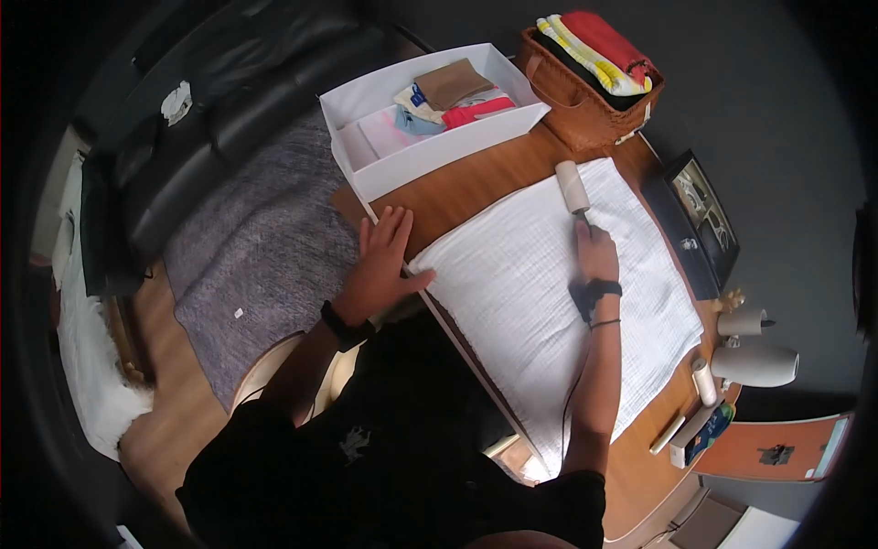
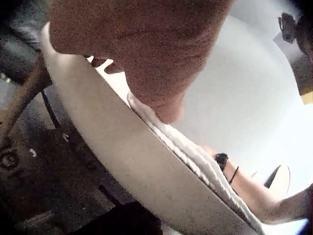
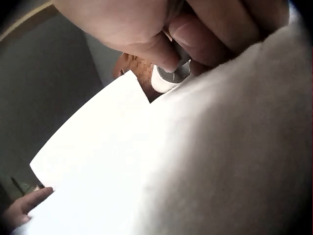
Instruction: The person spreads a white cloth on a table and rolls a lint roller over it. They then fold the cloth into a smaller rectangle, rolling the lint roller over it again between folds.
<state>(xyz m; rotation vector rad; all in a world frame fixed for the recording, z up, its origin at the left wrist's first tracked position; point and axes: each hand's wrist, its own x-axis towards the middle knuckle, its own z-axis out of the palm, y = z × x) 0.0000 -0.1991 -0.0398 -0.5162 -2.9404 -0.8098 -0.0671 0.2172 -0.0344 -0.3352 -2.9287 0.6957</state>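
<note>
A white cloth lies spread over the wooden table, with small wrinkles across it. My right hand grips the handle of a lint roller, whose pale cylinder lies on the cloth near its far edge. In the right wrist view the curled fingers partly hide the roller's end. My left hand rests with fingers spread at the table's left edge, its thumb by the cloth's corner. The left wrist view shows that hand over the table edge beside the cloth.
A white box with folded clothes stands at the table's far end, beside a brown woven basket of textiles. Along the right side are a framed picture, a white vase, a spare roll and a small box.
</note>
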